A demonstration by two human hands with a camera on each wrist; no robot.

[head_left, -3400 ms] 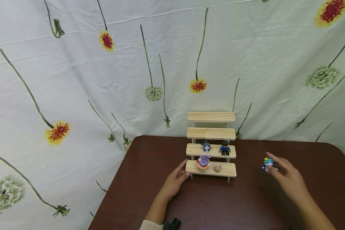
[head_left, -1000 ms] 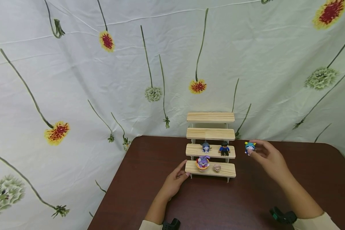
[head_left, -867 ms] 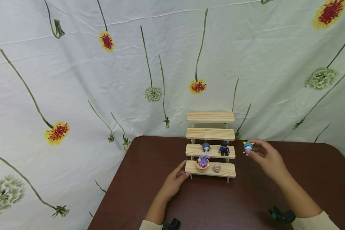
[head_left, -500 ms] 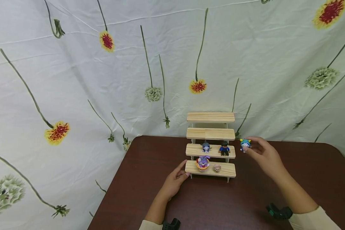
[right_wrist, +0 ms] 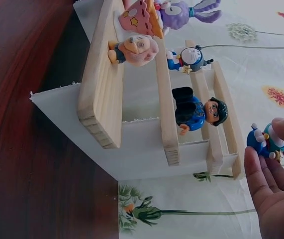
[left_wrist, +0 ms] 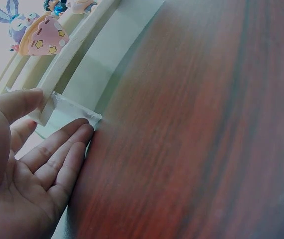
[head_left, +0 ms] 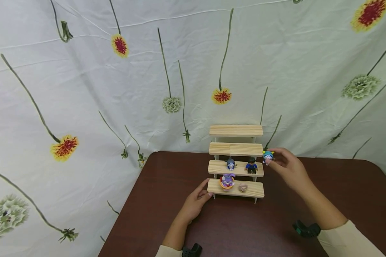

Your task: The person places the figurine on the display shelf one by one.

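Note:
My right hand [head_left: 291, 169] pinches a small toy figurine [head_left: 268, 157] with a teal cap, yellow knobs and a blue body. It is beside the right end of a stepped wooden display stand [head_left: 236, 149], near the second and third steps from the bottom. My left hand [head_left: 194, 203] holds the left end of the lowest step between thumb and index finger; its other fingers [left_wrist: 64, 169] extend loosely below. On that step sit a purple bunny figurine [head_left: 227, 180] in a cup and a small pinkish-headed figurine [head_left: 243, 187]. One step up are a grey-capped figurine [head_left: 230, 164] and a black-haired toy figure [head_left: 251, 166] in blue.
The stand is on a dark reddish-brown table [head_left: 244, 228], near its back edge. White side panels [right_wrist: 127, 144] support the steps. Behind hangs a pale cloth [head_left: 132, 89] printed with flowers. Both wrists wear black devices [head_left: 306, 228].
My right hand has carried the teal-capped figurine leftward and farther back, from over the table's right side to beside the stand. My left hand has stayed at the lowest step.

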